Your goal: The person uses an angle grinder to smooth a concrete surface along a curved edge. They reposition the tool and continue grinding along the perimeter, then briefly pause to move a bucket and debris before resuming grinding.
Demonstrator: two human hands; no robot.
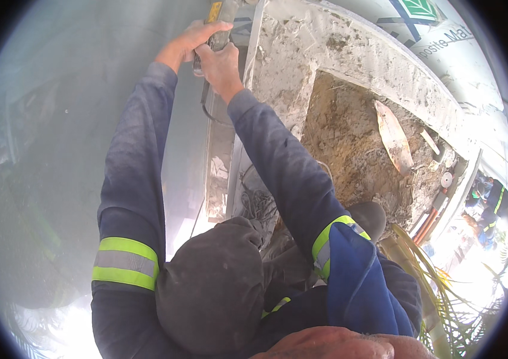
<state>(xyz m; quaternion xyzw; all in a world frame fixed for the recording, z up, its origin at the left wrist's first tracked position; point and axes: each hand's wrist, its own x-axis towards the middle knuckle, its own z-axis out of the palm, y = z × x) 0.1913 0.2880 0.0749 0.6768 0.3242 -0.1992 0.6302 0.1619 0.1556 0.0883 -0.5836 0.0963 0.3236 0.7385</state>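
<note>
Both hands, left hand (197, 37) and right hand (221, 63), grip a grey-and-yellow power tool (218, 27), steadying it against the rough concrete ledge's (290, 54) left edge.

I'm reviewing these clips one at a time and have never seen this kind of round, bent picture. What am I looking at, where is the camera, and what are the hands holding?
There is no machine here: a person works with bare hands. The one picture comes from a wide fisheye camera worn on the person's head, looking down, so straight edges curve near the rim. Both arms, in dark blue sleeves with yellow reflective bands, reach up the picture. The left hand and the right hand together grip a dark tool handle; what kind of tool it is cannot be told. Beside them is a rough concrete ledge framing a bed of brown soil, where a dry leaf lies. Below are the person's knee and shoe.
</note>
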